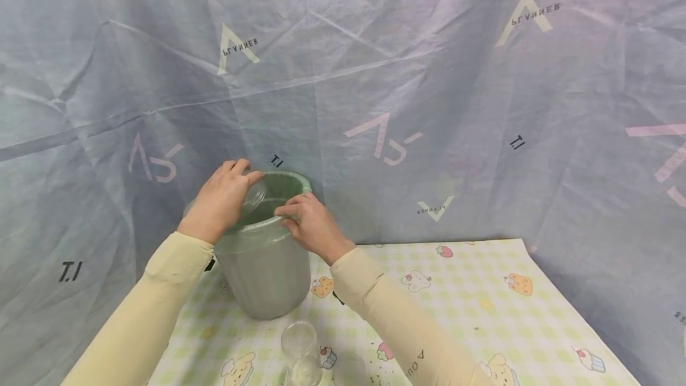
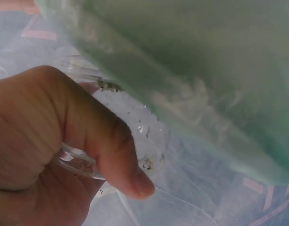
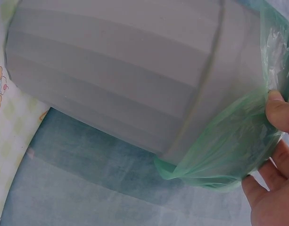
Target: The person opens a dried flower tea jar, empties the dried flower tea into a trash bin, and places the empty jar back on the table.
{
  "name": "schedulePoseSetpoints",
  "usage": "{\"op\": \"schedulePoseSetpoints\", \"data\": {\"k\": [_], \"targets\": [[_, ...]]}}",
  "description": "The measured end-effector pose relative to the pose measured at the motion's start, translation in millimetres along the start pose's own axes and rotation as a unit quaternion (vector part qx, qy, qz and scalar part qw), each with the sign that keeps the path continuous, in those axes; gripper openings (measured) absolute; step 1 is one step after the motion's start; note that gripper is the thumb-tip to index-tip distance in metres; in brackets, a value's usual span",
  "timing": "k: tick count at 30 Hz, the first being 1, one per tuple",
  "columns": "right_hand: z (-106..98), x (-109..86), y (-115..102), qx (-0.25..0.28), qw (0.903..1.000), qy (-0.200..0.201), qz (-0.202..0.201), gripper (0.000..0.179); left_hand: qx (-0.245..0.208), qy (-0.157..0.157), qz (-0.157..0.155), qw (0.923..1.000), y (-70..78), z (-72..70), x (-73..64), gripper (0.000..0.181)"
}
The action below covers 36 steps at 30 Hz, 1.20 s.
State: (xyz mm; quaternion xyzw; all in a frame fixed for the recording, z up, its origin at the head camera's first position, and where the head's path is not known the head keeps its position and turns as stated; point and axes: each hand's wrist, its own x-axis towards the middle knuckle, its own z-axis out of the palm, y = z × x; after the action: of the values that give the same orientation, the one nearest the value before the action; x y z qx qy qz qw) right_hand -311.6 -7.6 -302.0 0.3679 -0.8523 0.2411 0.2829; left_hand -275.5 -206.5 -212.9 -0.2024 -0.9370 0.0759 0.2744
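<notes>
My left hand (image 1: 218, 201) grips a clear cup (image 2: 144, 127) by its side, its thumb pressed on the wall in the left wrist view. Small dark bits cling inside the cup. In the head view the cup is tilted over the mouth of a grey bin (image 1: 265, 285), with its rim showing. A thin green plastic bag (image 3: 229, 141) lines the bin and folds down over the edge. On the bin's near right rim, my right hand (image 1: 313, 225) pinches the bag and edge between thumb and fingers.
Clear round vessels (image 1: 299, 338) stand on the table in front of the bin. Dark crumbs dot the checked tablecloth (image 1: 450, 314) near them. A grey-blue printed curtain (image 1: 407, 106) hangs close behind the bin and table.
</notes>
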Motion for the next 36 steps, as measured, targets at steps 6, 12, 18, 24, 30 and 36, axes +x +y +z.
{"op": "schedulePoseSetpoints", "data": {"k": [6,12,18,24,30,36], "targets": [[1,0.2,-1,0.0,1.0,0.001,-0.006,0.026,-0.004,0.001,0.006,1.0,-2.6,2.6,-3.7,0.062],[1,0.5,-1,0.001,1.0,0.005,-0.008,0.026,-0.009,-0.001,0.008,0.9999,-5.2,6.2,-3.6,0.061],[2,-0.3,-1,-0.001,0.9999,0.004,-0.009,0.026,-0.026,-0.016,-0.004,0.9995,-6.6,8.0,-4.4,0.066],[2,-0.3,0,0.003,0.9999,0.004,-0.01,0.025,-0.086,-0.013,-0.026,0.9959,-11.4,2.0,-9.0,0.078],[1,-0.1,2,0.006,0.9999,0.006,-0.008,0.025,-0.138,0.02,-0.043,0.9893,-16.7,-5.5,-9.5,0.088],[0,-0.3,1,0.01,0.9999,0.006,-0.007,0.025,-0.168,0.069,-0.055,0.9819,-20.0,-8.1,-11.3,0.093]]}}
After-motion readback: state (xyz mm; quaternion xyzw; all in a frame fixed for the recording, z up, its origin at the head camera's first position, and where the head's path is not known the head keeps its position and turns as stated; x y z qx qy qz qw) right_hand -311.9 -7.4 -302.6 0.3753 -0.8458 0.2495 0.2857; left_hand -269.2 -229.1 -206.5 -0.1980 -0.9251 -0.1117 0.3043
